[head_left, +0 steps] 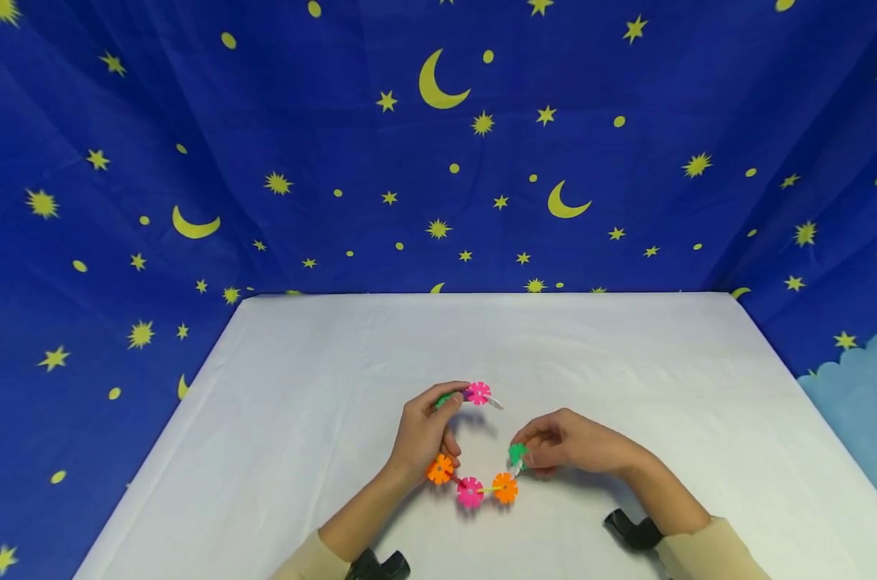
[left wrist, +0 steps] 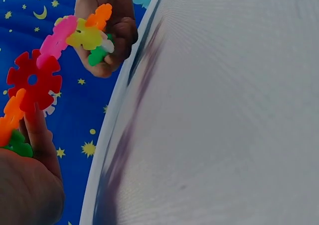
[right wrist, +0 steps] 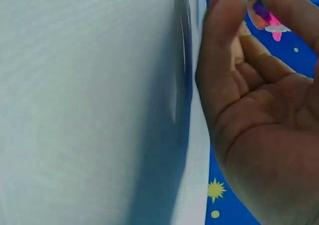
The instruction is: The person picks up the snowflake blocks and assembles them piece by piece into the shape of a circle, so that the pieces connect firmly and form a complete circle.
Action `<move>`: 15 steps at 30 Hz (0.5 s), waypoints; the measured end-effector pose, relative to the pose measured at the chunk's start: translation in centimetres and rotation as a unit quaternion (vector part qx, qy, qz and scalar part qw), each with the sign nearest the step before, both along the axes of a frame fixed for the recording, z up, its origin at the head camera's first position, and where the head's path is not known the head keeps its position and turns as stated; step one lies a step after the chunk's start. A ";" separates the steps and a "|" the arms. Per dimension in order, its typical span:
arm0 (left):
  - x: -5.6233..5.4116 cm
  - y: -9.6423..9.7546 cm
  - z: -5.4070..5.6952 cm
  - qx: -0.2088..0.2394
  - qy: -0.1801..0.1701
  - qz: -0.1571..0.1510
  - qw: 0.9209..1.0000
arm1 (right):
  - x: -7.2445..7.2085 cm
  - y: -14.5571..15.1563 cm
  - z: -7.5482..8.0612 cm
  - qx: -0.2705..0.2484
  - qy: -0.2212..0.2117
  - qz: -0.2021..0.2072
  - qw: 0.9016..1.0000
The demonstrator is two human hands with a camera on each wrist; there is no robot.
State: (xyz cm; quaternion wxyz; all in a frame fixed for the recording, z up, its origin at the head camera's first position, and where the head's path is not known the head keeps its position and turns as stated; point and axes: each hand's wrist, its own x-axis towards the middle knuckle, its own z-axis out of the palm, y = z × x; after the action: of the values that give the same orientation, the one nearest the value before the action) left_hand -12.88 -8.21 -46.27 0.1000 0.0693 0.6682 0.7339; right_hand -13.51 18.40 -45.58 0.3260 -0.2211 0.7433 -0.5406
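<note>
Both hands hold a curved chain of notched plastic snowflake discs over the white table. My left hand (head_left: 422, 435) grips the chain's far part, by a green disc (head_left: 444, 399); a pink disc (head_left: 478, 392) and a white disc (head_left: 495, 402) stick out past its fingertips. Between the hands hang an orange disc (head_left: 440, 469), a red disc (left wrist: 22, 78), another pink disc (head_left: 470, 492), a yellow disc (left wrist: 85, 38) and a second orange disc (head_left: 505, 488). My right hand (head_left: 576, 441) pinches a green disc (head_left: 518, 455) at the other end, joined to a white one.
A white cloth covers the table (head_left: 300, 379). Behind it and along the sides hangs a blue curtain (head_left: 351, 145) with yellow moons and stars. Black wrist-worn devices (head_left: 632, 532) show by both forearms, near the beige sleeves (head_left: 709, 552).
</note>
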 end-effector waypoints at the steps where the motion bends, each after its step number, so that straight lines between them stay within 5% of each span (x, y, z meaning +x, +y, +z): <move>1: 0.0 0.0 0.0 0.002 -0.001 -0.001 1.000 | 0.0 0.0 0.0 -0.004 -0.001 -0.001 1.000; 15: 0.2 0.2 -0.1 0.017 0.000 -0.025 1.000 | -0.2 -0.1 0.3 -0.036 0.012 -0.065 0.997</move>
State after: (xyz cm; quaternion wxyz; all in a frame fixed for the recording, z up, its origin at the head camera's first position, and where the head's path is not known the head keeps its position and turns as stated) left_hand -12.64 -7.99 -46.39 0.1173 0.0877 0.6539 0.7422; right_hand -13.67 18.28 -45.29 0.2727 -0.1902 0.7399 -0.5848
